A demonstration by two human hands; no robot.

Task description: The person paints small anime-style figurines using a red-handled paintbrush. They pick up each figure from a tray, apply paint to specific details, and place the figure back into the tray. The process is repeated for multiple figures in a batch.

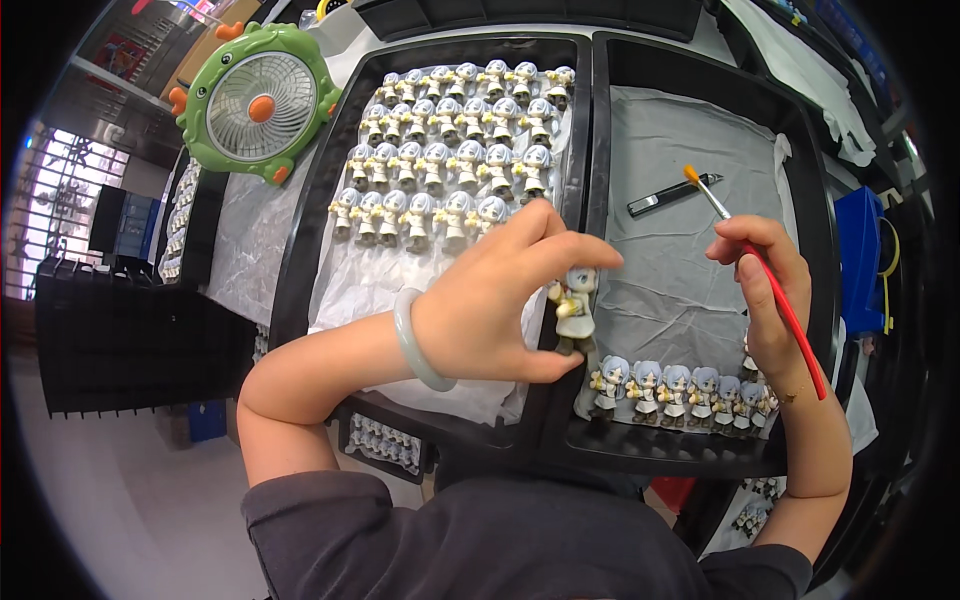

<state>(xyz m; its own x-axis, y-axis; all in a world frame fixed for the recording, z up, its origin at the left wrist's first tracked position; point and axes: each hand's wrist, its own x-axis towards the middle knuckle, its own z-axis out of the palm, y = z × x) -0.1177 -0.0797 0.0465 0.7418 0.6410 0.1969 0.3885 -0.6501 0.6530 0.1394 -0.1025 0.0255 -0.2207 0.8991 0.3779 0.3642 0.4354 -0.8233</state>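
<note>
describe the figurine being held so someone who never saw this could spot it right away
Find the two black trays side by side. Over the divider between them, the left hand pinches one grey-haired figurine between thumb and fingertips. It alone is lifted; the rest stand in rows on the trays' white paper.

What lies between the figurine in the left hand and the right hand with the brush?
In the head view, only bare grey cloth lies between the figurine in the left hand and the right hand holding the brush.
</note>
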